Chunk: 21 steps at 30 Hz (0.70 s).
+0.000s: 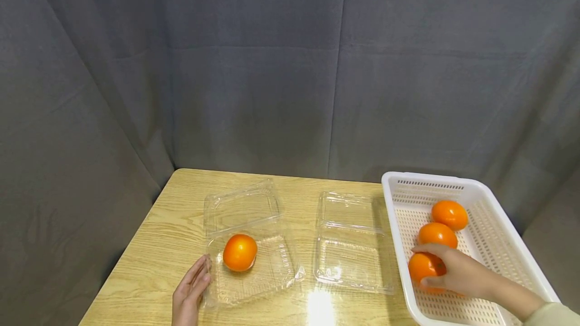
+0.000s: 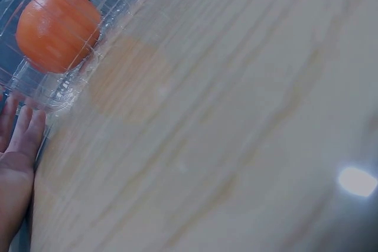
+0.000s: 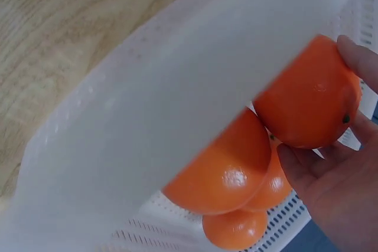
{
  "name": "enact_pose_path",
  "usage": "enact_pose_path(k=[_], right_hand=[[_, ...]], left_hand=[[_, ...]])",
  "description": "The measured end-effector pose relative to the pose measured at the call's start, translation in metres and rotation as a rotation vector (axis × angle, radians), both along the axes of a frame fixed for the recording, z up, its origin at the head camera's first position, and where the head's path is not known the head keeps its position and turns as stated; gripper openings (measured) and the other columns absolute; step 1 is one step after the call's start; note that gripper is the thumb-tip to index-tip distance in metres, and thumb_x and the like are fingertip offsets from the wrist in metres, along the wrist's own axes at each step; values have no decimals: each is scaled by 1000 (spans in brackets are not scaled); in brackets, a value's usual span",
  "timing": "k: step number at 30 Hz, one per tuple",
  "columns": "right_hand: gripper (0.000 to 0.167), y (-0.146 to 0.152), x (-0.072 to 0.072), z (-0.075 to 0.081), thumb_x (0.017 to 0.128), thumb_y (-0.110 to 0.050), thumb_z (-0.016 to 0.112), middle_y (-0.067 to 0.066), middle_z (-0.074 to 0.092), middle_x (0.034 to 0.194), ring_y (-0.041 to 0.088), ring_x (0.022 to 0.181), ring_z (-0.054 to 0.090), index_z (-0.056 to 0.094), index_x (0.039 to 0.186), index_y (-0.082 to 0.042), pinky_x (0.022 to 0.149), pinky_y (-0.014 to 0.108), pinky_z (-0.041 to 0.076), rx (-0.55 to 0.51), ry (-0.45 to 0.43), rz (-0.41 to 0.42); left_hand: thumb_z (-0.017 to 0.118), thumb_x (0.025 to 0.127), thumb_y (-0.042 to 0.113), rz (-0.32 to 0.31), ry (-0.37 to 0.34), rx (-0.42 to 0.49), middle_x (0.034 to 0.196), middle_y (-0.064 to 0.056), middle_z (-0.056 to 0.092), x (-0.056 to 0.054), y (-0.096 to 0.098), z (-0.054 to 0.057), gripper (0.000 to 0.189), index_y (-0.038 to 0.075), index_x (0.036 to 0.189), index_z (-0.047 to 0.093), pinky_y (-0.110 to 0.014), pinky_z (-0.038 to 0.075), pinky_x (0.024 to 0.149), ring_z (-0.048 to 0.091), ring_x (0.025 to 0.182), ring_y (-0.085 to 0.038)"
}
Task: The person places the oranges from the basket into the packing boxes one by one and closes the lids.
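My right hand [image 1: 464, 271] reaches into the white plastic basket [image 1: 395, 235] and grips an orange [image 1: 422, 267], thumb and fingers spread around its sides. In the right wrist view the held orange [image 3: 310, 98] leans against another orange [image 3: 221, 169] by the basket wall. My left hand [image 1: 190, 291] rests at the left edge of an opened clear plastic clamshell box [image 1: 272, 275], its fingers fairly straight and touching the rim. One orange [image 1: 240, 252] sits inside that box. The left wrist view has the fingertips just below the box's corner.
A second opened clear clamshell box [image 1: 351, 260] lies on the wooden table [image 1: 145, 260] between the first box and the basket. Two more oranges, a middle orange [image 1: 437, 236] and a far orange [image 1: 449, 215], lie in the basket. A grey curtain [image 1: 254, 89] hangs behind the table.
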State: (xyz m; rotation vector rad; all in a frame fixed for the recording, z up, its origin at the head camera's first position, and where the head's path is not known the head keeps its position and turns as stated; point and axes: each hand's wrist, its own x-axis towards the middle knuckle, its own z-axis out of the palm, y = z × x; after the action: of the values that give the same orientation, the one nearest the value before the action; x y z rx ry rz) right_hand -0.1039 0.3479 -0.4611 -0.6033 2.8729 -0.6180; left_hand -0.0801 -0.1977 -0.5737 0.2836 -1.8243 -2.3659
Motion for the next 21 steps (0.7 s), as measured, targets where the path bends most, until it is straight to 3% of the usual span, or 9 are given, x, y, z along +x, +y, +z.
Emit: enact_pose_path(k=[11,21], right_hand=[[61,2,-1,15,74,-28,87,12,66,119,27,100,61,64,125,-7,87,59,50,-48,-4,-68],[59,-10,5,33,71,-28,90,11,66,107,27,88,61,63,121,-10,76,52,52,-67,108,-191]], left_hand=[[57,101,8,6,-22,-16,120,19,59,0,1,2,58,-14,148,29,-13,47,95,54,114,9],[57,101,7,10,-27,-22,123,16,59,0,2,3,58,-14,147,31,-15,48,94,55,113,8]])
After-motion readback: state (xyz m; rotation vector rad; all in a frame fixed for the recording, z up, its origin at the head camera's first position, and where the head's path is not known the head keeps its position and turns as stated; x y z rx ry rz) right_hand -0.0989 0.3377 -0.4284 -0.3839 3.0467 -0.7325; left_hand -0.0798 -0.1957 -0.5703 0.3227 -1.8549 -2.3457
